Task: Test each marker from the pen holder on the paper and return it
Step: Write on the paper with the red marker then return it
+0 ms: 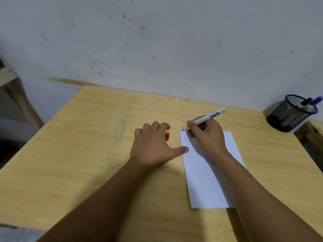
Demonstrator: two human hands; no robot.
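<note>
Risk: the tip of the red marker (204,118) sits at the far left corner of the paper (201,172); a stroke toward 9 o'clock would likely run onto the table (87,145). The sheet is pinned only by a thumb and could skid. The right hand (207,135) grips the marker, barrel slanting toward 2 o'clock. The left hand (153,145) curls around the red cap (167,136), thumb pressing the paper's edge. The pen holder (290,113) stands well apart at 2 o'clock, with other markers inside.

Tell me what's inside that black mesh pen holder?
The pen holder holds two markers: a blue-capped marker and a black-capped marker. The mesh obscures their lower ends.
</note>
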